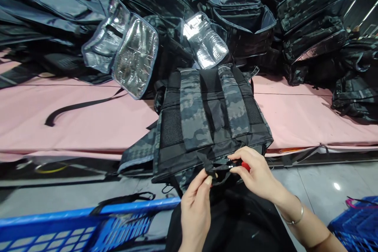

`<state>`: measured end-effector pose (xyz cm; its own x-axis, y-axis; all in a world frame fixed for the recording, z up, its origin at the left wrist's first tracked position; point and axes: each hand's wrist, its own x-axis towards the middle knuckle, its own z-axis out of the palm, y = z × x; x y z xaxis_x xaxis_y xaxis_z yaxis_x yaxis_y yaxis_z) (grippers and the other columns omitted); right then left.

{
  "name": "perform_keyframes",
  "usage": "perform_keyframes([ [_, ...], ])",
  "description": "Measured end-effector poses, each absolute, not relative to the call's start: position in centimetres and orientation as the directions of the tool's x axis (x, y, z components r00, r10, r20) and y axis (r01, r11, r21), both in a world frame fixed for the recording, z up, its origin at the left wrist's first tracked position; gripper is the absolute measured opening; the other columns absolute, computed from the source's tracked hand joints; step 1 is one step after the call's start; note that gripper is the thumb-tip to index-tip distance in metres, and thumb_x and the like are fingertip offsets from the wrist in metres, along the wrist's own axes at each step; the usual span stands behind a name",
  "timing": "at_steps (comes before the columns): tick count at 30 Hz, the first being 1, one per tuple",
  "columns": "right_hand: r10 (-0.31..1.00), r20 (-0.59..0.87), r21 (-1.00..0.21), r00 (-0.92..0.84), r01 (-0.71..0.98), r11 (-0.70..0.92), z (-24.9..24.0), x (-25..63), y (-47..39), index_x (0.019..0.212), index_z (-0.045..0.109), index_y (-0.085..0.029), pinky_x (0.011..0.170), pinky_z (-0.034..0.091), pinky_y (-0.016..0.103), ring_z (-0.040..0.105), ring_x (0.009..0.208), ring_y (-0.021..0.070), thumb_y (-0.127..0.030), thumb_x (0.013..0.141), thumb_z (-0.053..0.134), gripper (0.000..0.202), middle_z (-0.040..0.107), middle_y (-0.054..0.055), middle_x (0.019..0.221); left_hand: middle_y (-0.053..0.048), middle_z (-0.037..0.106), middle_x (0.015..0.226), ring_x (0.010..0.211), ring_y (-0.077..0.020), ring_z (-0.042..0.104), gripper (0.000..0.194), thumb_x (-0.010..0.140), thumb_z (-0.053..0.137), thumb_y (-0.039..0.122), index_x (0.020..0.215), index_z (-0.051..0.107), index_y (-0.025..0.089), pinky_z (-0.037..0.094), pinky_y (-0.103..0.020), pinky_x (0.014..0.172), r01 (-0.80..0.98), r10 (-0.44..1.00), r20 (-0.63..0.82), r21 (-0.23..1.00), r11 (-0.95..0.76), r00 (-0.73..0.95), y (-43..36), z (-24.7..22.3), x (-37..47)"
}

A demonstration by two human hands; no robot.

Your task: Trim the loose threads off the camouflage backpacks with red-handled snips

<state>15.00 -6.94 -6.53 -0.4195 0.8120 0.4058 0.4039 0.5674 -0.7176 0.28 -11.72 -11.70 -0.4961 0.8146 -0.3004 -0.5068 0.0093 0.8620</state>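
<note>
A dark camouflage backpack (pixel 195 114) lies with its two shoulder straps facing up, its near edge over the table's front edge. My left hand (pixel 197 204) pinches a black webbing strap (pixel 209 165) at the bag's near edge, thumb and finger pressed together. In my right hand (pixel 255 171) is a small tool with a red handle (pixel 245 166); its dark end is close to the strap, and most of it is hidden by my fingers.
Behind the backpack, more camouflage bags (pixel 242 23) and silver-lined flaps (pixel 136 55) are piled on the pink-covered table (pixel 118 114). A blue basket (pixel 88 212) stands at the lower left, another (pixel 357 220) at the lower right. A loose black strap (pixel 79 104) lies on the left.
</note>
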Motion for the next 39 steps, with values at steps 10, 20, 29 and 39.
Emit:
perform_keyframes([
  [10, 0.814, 0.384, -0.701, -0.435, 0.437, 0.564, -6.4, 14.4, -6.6, 0.084, 0.060, -0.020, 0.071, 0.043, 0.027, 0.057, 0.077, 0.0157, -0.010, 0.081, 0.057, 0.011, 0.063, 0.002, 0.082, -0.006, 0.071, 0.094, 0.098, -0.0256, 0.060, 0.040, 0.054, 0.077, 0.042, 0.087, 0.073, 0.019, 0.033, -0.048, 0.104, -0.431, 0.840, -0.263, 0.901, 0.038, -0.475, -11.9, -12.4, -0.1],
  [20, 0.774, 0.450, -0.666, -0.445, 0.411, 0.623, -6.8, 14.7, -7.0, 0.097, 0.059, -0.020, 0.075, 0.046, 0.030, 0.058, 0.085, 0.0172, -0.014, 0.083, 0.055, 0.016, 0.063, 0.005, 0.091, -0.006, 0.070, 0.099, 0.099, -0.0256, 0.060, 0.042, 0.057, 0.075, 0.042, 0.092, 0.071, 0.019, 0.038, -0.047, 0.100, -0.344, 0.814, -0.234, 0.938, 0.045, -0.532, -12.4, -13.2, -0.2],
  [29, 0.800, 0.500, -0.733, -0.331, 0.330, 0.594, -7.3, 14.3, -7.0, 0.086, 0.062, -0.020, 0.073, 0.045, 0.030, 0.058, 0.078, 0.0163, -0.015, 0.082, 0.055, 0.009, 0.064, 0.003, 0.083, -0.007, 0.069, 0.093, 0.085, -0.0209, 0.063, 0.042, 0.061, 0.073, 0.043, 0.093, 0.069, 0.016, 0.051, -0.033, 0.078, -0.241, 0.848, -0.163, 0.969, 0.042, -0.505, -12.8, -12.9, -0.7],
  [39, 0.901, 0.252, -0.966, 0.353, 0.036, 0.256, -11.6, 20.9, -5.3, 0.100, 0.058, -0.018, 0.074, 0.048, 0.027, 0.058, 0.081, 0.0143, -0.035, 0.083, 0.055, 0.024, 0.062, 0.003, 0.090, -0.004, 0.064, 0.091, 0.082, -0.0174, 0.060, 0.040, 0.071, 0.064, 0.042, 0.105, 0.062, 0.020, 0.044, -0.031, 0.089, 0.242, 0.833, 0.187, 0.968, -0.066, -0.520, -13.4, -12.9, -1.9],
])
